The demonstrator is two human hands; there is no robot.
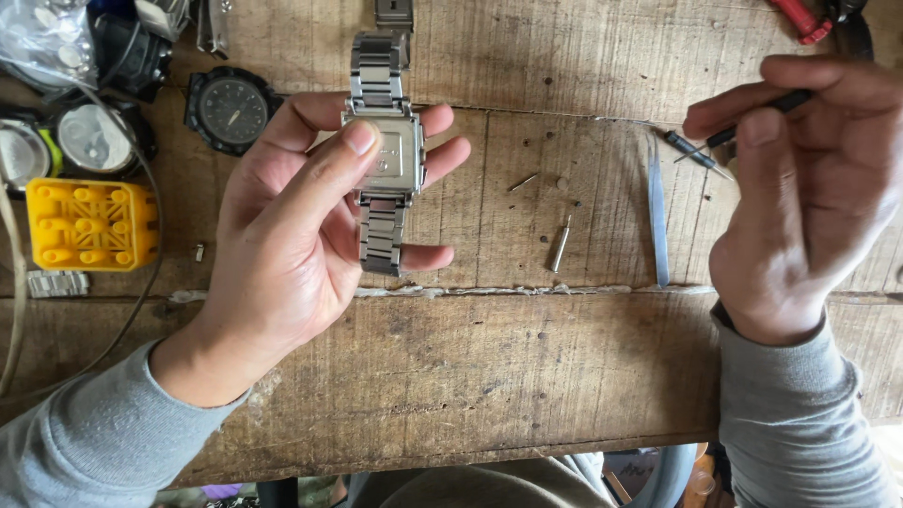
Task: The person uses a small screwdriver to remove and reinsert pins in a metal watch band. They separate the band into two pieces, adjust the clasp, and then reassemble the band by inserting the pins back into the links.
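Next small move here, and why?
Probably bring the right hand and its thin dark tool across to the square metal watch: the left hand holds the watch up, thumb on its case, while the tool tip is well apart.
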